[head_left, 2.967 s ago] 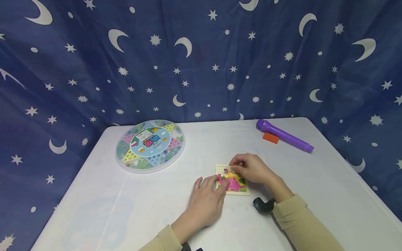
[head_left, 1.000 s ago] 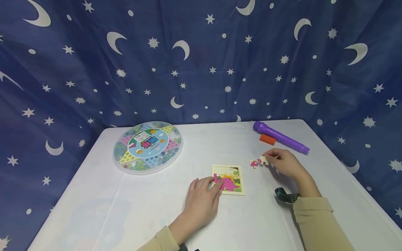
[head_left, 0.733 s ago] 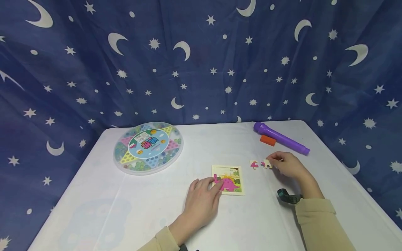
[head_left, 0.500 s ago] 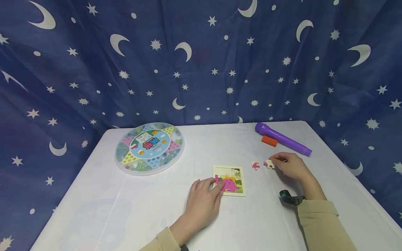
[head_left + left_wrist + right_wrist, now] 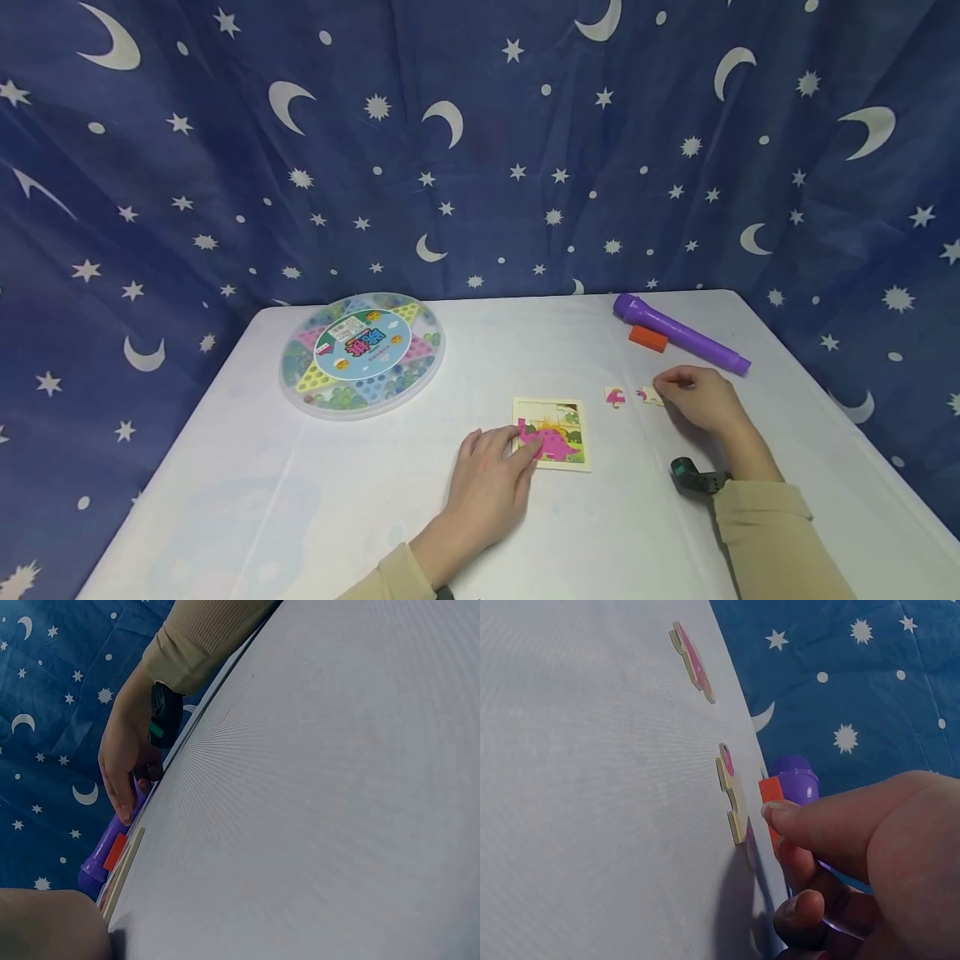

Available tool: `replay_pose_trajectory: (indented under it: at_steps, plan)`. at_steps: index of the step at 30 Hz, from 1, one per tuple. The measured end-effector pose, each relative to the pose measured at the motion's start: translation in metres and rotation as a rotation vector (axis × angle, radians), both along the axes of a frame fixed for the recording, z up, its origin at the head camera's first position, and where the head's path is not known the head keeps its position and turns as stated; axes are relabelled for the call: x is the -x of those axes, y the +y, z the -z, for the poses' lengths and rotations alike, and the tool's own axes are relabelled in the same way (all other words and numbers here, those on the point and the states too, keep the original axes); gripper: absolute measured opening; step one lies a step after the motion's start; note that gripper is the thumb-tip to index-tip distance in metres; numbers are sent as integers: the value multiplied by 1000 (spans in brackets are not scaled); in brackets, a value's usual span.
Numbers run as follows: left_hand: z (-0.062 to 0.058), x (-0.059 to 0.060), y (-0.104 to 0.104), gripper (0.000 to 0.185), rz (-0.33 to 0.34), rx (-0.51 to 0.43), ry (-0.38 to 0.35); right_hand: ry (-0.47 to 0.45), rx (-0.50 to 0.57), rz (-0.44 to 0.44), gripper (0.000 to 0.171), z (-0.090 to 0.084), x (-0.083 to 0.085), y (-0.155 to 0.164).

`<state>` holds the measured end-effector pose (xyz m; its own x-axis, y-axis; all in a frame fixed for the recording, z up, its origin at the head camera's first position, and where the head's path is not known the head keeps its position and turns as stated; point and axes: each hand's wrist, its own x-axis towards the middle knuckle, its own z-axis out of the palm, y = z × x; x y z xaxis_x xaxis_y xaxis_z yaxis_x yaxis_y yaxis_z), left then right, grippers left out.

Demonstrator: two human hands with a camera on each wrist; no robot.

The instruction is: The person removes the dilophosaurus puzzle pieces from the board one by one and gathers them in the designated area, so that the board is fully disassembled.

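Note:
A small square dinosaur jigsaw puzzle [image 5: 553, 446] in a cream frame lies on the white table. My left hand [image 5: 487, 483] rests at its left side, thumb over the pink dinosaur and the other fingers extended along the frame's left edge. Two loose puzzle pieces lie to the right: one pink and cream piece [image 5: 614, 397] on its own, and a second puzzle piece [image 5: 731, 791] flat on the table beside my right hand [image 5: 701, 398]. In the right wrist view, that hand's thumb and loosely bent fingers hover just off this piece, with nothing between them.
Behind the right hand lie a purple toy microphone [image 5: 682, 335] and an orange block [image 5: 648, 338]. A round Chinese checkers box [image 5: 363, 356] with marbles sits at the back left. A blue star-and-moon curtain [image 5: 480, 150] hangs behind the table [image 5: 337, 500].
My right hand moved from the puzzle out to the right with the pieces, set them down, and shifted one away from the other. The left hand stayed on the puzzle.

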<state>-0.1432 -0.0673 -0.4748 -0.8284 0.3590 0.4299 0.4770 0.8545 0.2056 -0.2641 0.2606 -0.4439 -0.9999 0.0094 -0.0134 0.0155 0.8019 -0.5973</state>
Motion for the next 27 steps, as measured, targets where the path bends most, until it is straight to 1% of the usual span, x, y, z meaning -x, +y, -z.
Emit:
replay_pose_trajectory:
  at_steps: [12, 15, 21, 24, 27]
  plan:
    - [-1, 1, 2, 33, -6, 17, -16, 5, 24, 10, 33, -6, 0, -7]
    - [0, 1, 2, 34, -4, 15, -19, 10, 32, -5, 31, -9, 0, -11]
    - [1, 1, 2, 34, 3, 16, 9, 40, 33, -47, 26, -17, -2, -24]
    - [1, 1, 2, 33, 4, 13, 21, 40, 41, -76, 24, -20, -4, -31]
    - [0, 1, 2, 34, 6, 10, 18, 45, 41, -100, 22, -23, -5, -36]
